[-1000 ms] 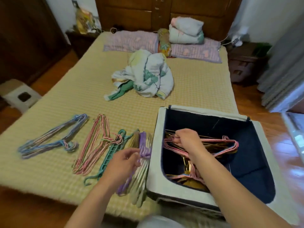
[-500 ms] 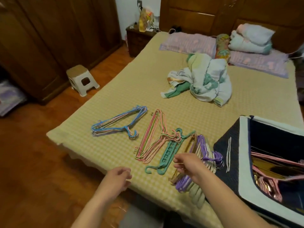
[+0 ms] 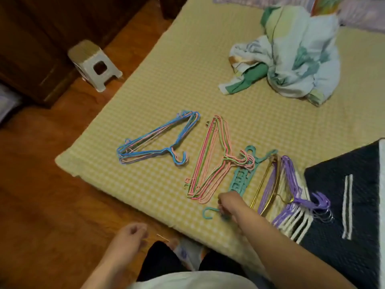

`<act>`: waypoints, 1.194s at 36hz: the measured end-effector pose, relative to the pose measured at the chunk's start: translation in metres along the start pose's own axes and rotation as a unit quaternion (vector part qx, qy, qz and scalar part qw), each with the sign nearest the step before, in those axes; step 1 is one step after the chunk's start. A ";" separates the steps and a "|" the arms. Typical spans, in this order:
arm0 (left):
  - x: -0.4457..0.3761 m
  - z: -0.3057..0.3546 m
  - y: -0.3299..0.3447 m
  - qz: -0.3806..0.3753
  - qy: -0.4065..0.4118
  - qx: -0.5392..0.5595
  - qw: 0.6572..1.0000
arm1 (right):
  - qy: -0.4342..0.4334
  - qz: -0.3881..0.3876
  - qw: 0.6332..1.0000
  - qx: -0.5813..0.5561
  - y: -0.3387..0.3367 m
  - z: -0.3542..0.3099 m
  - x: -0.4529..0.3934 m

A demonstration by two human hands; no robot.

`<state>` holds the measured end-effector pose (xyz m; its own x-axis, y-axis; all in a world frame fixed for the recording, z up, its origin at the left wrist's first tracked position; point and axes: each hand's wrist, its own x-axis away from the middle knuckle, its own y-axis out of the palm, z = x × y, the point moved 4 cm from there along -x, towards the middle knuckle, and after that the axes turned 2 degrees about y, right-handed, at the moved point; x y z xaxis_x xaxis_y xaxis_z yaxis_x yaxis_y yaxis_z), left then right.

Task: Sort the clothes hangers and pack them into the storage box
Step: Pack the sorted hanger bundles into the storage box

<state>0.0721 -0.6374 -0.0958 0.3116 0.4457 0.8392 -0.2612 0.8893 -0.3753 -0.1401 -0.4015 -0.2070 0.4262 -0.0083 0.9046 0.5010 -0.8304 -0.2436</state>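
Head view looks down on your two bare hands at the near edge of a bed covered with a yellow checked mat. Your right hand reaches forward with curled fingers and grips the lower end of the teal plastic hanger, close to its hook, which points toward the bed edge. Your left hand hangs above the wooden floor, away from the bed; its fingers are loosely curled and hold nothing.

Four other groups of hangers lie on the mat. The blue wire hangers are farthest left, well apart from your hands. The pink and green wire hangers lie just beside the teal hanger, with their hooks overlapping it. The gold hanger rests on the purple and white hangers, which lie between the teal hanger and the storage box. Only a dark quilted side of the box with a white strip shows at the right edge of the frame; its interior is not visible.

A crumpled blanket lies farther up the bed. A white plastic stool stands on the floor beside dark wooden furniture.
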 end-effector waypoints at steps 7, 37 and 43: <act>-0.054 0.037 0.032 -0.079 0.027 -0.067 0.994 | 0.013 0.065 0.997 0.049 0.032 -0.040 -0.049; -0.032 0.220 0.054 -0.377 0.059 0.113 0.917 | -0.086 0.405 0.910 -0.004 0.017 -0.098 0.127; 0.054 0.271 0.107 -0.483 0.001 0.251 0.839 | -0.173 0.368 0.905 0.123 0.010 -0.099 0.210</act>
<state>-0.1864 -0.5459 0.0159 0.6003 -0.4572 0.6562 -0.2379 0.6812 0.6924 -0.1204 -0.4669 0.0157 0.9023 -0.2982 0.3114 0.1194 -0.5211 -0.8451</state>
